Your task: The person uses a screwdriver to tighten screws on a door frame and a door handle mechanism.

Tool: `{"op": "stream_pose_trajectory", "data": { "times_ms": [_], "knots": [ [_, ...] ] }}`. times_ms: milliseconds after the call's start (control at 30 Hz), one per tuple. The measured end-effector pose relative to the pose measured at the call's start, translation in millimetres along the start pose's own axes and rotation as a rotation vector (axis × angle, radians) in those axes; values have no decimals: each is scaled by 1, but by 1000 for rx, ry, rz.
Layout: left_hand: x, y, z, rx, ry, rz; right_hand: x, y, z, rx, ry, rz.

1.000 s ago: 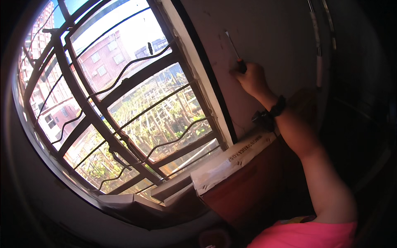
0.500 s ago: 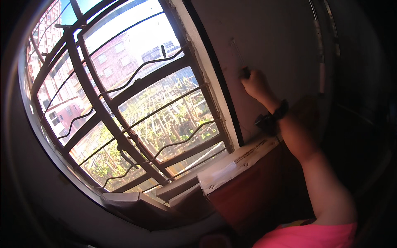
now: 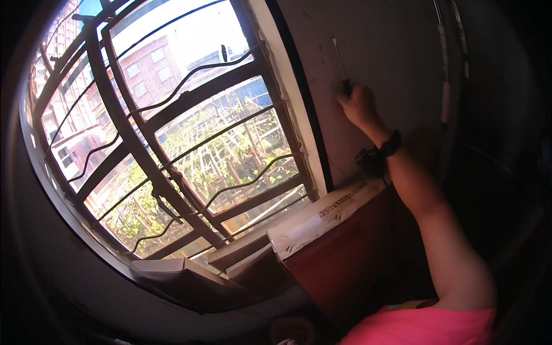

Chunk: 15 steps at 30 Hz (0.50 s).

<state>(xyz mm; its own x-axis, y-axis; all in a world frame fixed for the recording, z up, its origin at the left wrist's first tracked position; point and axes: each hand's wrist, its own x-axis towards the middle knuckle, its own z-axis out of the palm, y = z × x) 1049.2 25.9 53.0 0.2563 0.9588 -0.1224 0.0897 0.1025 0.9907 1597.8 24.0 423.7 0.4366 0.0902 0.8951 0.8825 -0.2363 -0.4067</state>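
Note:
My right hand [image 3: 361,108] is raised in front of the pale wall [image 3: 391,63], its fingers wrapped round the dark handle of a screwdriver [image 3: 340,60]. A red collar shows where the thin metal shaft leaves the handle. The shaft points up, and its tip lies over the wall; whether it touches, I cannot tell. Around my right wrist sits a black band [image 3: 392,144] with a dark device. My left hand does not show.
To the left is a large window [image 3: 210,69] with dark frames and wavy bars. Below it, cardboard boxes [image 3: 310,224] stand along the sill, the nearest with a reddish-brown side. Pipes [image 3: 444,69] run down the wall at right. The lower right is very dark.
My right hand and the screwdriver sit slightly higher in the picture, the shaft now sharper. The window and boxes have shifted a little left and up as the view moved.

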Motion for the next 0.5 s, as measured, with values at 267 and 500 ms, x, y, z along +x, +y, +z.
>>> {"op": "stream_pose_trajectory", "data": {
  "times_ms": [267, 500],
  "knots": [
    [1, 5, 3, -39, -30, -1, -4, 3, -13, 157, -31, 100],
    [-1, 7, 4, -20, 1, -11, -5, -14, -4, 116, -125, 242]
  ]
}}
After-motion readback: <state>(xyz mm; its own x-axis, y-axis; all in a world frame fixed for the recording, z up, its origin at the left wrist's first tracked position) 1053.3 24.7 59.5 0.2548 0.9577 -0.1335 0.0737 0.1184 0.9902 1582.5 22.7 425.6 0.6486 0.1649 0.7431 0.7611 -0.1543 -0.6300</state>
